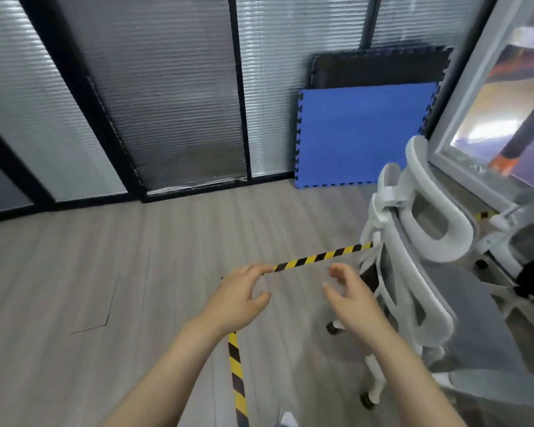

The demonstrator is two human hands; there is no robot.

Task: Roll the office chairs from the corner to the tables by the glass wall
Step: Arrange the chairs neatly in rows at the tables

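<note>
Chair: we see a white-framed office chair with grey mesh back and grey seat (pixel 413 291) at the right of the view, standing on the pale wood-plank floor (pixel 74 272), its curved white headrest (pixel 435 217) uppermost and its back turned towards us.
Castors: two dark wheels of the chair show on the floor, one (pixel 332 328) under its near left edge and one (pixel 367 400) lower down.
Second chair: another white and grey chair (pixel 518 241) stands just behind the first, against the white-framed window (pixel 475 103).
Right hand: our right hand (pixel 350 295) hangs just left of the chair's back, fingers loosely curled and spread, holding nothing, not touching the frame.
Left hand: our left hand (pixel 244 294) hangs further left of the chair, thumb and fingers parted in a loose curve, holding nothing.
Tape: yellow-and-black striped floor tape (pixel 321 257) runs from the chair's left edge towards our left hand, then turns down towards us.
Mats: a blue foam puzzle mat (pixel 361 134) leans on the wall beyond the chair, with a dark foam mat (pixel 379 69) behind it.
Wall: glass panels with grey slatted blinds (pixel 167 103) stand left of the mats.
</note>
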